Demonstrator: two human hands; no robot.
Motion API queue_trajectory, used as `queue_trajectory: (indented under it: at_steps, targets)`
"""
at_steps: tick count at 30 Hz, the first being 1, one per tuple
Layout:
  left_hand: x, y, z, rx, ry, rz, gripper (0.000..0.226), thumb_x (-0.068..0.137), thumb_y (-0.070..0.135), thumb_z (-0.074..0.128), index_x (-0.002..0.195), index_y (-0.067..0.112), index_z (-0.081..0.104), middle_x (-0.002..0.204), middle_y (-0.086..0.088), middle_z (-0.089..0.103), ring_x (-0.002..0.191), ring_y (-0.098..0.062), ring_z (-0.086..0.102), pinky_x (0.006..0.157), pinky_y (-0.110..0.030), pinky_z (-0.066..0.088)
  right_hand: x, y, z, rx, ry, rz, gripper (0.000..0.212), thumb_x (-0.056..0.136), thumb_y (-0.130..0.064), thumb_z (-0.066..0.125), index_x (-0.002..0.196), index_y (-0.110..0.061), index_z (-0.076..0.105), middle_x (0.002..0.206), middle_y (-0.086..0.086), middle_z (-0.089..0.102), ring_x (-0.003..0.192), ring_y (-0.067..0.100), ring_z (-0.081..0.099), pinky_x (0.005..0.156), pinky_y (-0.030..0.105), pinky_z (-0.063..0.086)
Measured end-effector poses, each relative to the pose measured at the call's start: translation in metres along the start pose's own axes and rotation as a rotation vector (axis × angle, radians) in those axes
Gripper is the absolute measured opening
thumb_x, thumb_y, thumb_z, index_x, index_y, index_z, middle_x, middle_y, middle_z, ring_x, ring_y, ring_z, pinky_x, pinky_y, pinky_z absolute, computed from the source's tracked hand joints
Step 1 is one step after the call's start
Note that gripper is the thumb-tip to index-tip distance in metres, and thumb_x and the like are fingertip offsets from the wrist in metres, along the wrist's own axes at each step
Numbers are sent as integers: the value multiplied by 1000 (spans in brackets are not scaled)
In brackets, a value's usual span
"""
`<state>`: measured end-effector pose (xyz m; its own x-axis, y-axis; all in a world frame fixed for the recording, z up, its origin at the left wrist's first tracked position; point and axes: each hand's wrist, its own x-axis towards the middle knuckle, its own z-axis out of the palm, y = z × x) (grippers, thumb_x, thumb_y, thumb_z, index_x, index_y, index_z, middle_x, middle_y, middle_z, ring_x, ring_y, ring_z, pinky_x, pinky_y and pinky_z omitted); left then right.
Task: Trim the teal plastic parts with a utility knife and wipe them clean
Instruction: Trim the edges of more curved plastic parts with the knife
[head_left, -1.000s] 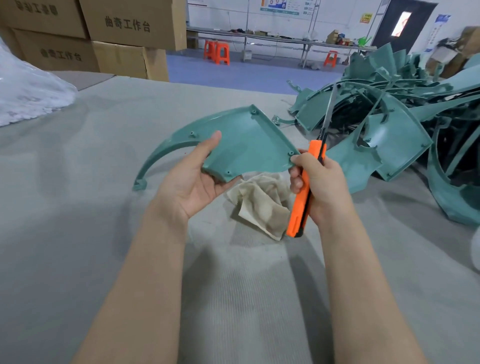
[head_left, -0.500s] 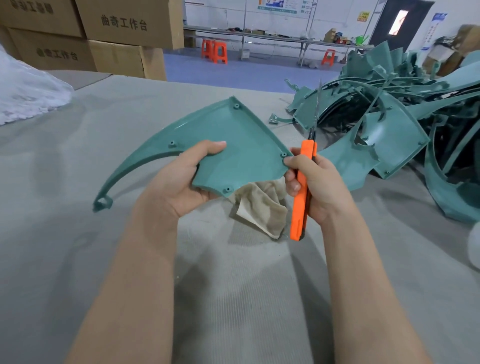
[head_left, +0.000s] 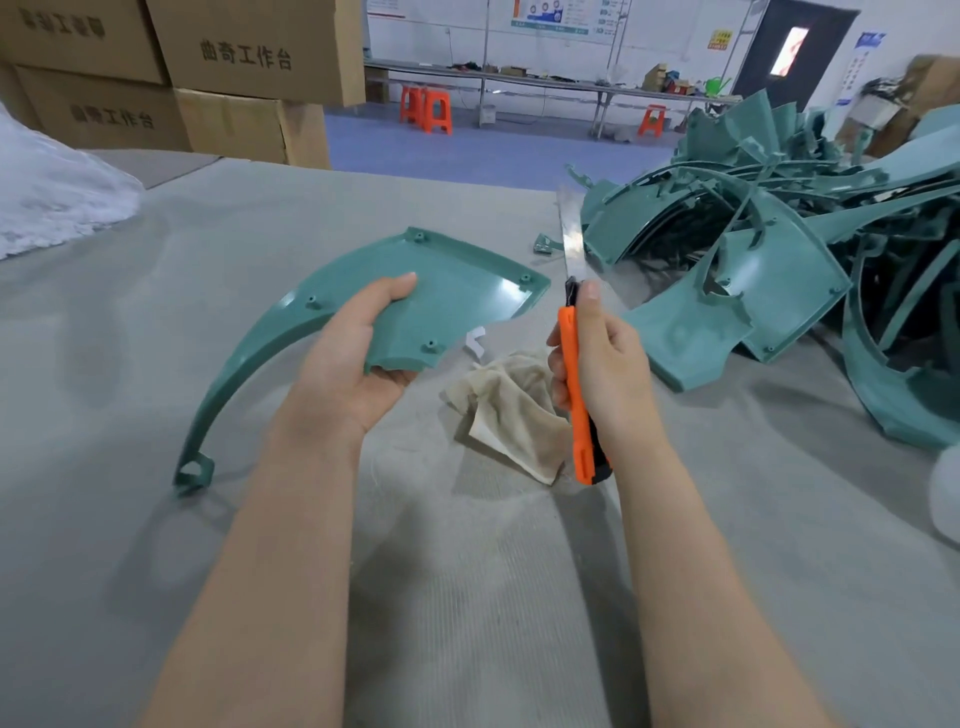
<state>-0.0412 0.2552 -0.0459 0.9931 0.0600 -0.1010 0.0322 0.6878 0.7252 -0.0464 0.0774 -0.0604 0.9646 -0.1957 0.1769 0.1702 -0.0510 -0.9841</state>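
Teal plastic part (head_left: 457, 291), hidden side: the underside faces away from the camera, and the fingers beneath it are out of sight.
Pile of teal parts (head_left: 779, 249): cut off by the right edge and so tangled that single pieces are hard to separate.
White object (head_left: 945, 499): only a rounded sliver shows at the right edge; what it is cannot be told.
Cardboard boxes (head_left: 249, 57): the printed lettering on the left-hand ones is blurred.
Blade (head_left: 570, 234): long, bright and slightly smeared against the pile behind it.
Part, look: a glossy fan-shaped panel with a raised rim and small screw bosses. It narrows into a long thin arc ending in a looped tab, and its near edge has a ragged notch.
Part, place: held over the grey felt table (head_left: 467, 597), left of the knife and apart from the blade. Whether the tab touches the felt cannot be told.
Left hand (head_left: 353, 364): grips the panel at the notch, thumb across the top face.
Right hand (head_left: 608, 364): closed round the orange utility knife (head_left: 576, 395), blade pointing up and away.
Rag (head_left: 514, 410): crumpled, beige and stained, on the felt between the hands, partly behind the knife handle.
White scrap (head_left: 475, 340): just beyond the rag.
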Motion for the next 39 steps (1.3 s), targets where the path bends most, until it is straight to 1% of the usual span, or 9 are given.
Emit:
queue_trajectory:
  at_steps: [6,10,12,13,16,21,28,33,39]
  targets:
    - [-7,12,9,-28,7,81,7,85,9,65,82,14,65,82,-1,73,77,-16,71,73,-28,57,-1,-3,0,33,-31,-30,55,100,-54,37,73,-8,52,56,10,45,44,19,41,38,21,36]
    - [-11,15,10,-69,-3,52,5,87,7,62,84,10,64,86,-5,74,84,-23,71,78,-29,57,0,0,0,-8,-62,-38,62,100,-53,37,72,0,52,61,14,43,46,20,39,39,20,35]
    - [-13,15,11,-111,-9,23,5,88,6,61,85,8,64,85,-7,74,81,-28,72,61,-28,60,0,1,1,-32,-72,-42,63,100,-53,37,71,1,51,60,14,43,46,20,40,40,20,36]
    - [-14,16,11,-128,-12,7,5,88,5,60,85,8,63,85,-7,74,81,-29,72,51,-24,56,0,2,1,-44,-75,-46,66,100,-53,37,71,5,50,60,14,44,46,20,40,40,20,36]
    - [-15,16,11,-141,-23,-26,5,89,6,59,87,8,62,84,-8,74,76,-30,73,38,-16,45,1,4,2,-68,-75,-50,71,100,-52,37,74,13,48,59,14,45,43,19,42,40,20,37]
    - [-14,16,8,-137,-54,-57,6,89,8,57,94,8,61,87,-8,73,78,-29,73,35,-15,43,1,4,4,-80,-91,-39,71,100,-53,37,73,11,49,56,12,45,40,16,41,39,20,35]
    - [-13,17,7,-153,-44,-61,8,89,7,59,97,7,60,89,-9,73,78,-30,73,35,-16,43,0,4,5,-78,-132,-22,65,100,-54,35,70,0,55,48,6,44,38,16,40,39,22,33]
    - [-12,17,6,-152,-29,-53,7,88,7,59,95,7,60,88,-10,73,78,-30,73,35,-16,43,-2,4,8,-91,-165,-43,73,101,-52,34,71,13,46,48,6,43,37,16,39,38,21,33]
    - [-9,16,3,-171,-21,-23,4,89,6,60,92,7,61,88,-10,73,81,-30,73,38,-17,46,-5,3,10,-101,-206,-49,71,101,-51,34,72,12,47,50,10,42,38,15,39,39,20,35]
